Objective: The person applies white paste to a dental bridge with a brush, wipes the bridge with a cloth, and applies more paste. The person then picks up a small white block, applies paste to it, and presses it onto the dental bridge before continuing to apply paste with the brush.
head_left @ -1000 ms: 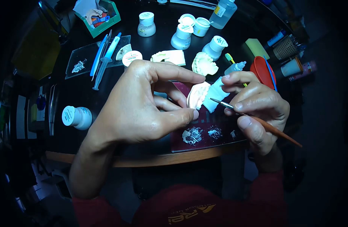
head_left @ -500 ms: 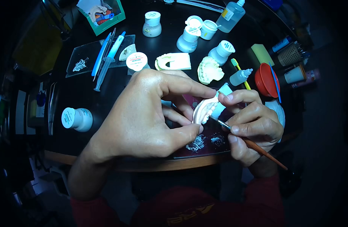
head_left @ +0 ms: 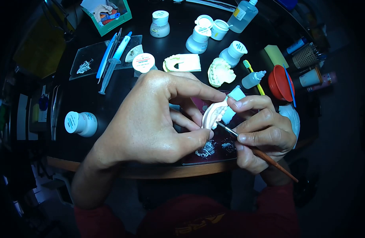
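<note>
dark tabletop (head_left: pixel 123 103) with a wooden front edge is under bright bluish light, and around it the room is very dim. your left hand (head_left: pixel 150 119) is curved like a letter c, holding the dental model (head_left: pixel 208 117) between thumb and index finger, above the dark red plate (head_left: pixel 192 160). your right hand (head_left: pixel 266 131) is closed around the brush (head_left: pixel 274 162) like a pen, with its tip at the tooth row; whether it touches, i cannot tell. to do this brushwork well, i would advise you to hold the model steady, rest the right fingers near it for support, and press only lightly, so the fine tip does not bend.

about writing: on the lid of the jar (head_left: pixel 143 63) behind your left hand, you can read "dentine"; its smaller print is unclear. the bottle (head_left: pixel 243 18) carries a yellow-and-white label, too small to read. letters on your shirt (head_left: pixel 200 224) are too dark to read surely.
</note>
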Motion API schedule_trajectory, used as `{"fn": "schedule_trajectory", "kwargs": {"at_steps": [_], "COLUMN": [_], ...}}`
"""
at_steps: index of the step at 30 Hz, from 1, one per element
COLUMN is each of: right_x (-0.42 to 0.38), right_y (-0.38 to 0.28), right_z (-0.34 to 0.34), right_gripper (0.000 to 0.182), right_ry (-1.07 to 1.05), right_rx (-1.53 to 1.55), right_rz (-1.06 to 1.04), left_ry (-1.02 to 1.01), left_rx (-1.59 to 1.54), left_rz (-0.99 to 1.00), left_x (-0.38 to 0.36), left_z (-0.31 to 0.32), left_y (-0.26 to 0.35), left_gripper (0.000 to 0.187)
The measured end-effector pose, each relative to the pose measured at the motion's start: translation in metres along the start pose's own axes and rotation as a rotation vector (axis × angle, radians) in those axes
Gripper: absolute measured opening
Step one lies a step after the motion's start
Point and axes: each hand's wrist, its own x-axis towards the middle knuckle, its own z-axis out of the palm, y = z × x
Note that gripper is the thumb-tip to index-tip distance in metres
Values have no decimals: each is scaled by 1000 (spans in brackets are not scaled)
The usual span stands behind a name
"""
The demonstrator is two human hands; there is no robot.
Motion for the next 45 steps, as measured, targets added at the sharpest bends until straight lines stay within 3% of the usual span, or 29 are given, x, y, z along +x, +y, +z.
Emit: {"fn": "schedule_trajectory", "kwargs": {"at_steps": [45], "right_x": [-4], "right_y": [-3], "right_z": [2], "right_gripper": [19], "right_ry": [-19], "right_rx": [45], "right_rz": [-3], "left_ry": [-6], "left_rx": [-2], "left_rz": [-7], "left_x": [1], "left_z": [-1], "left_y": [-1], "left_gripper": [47]}}
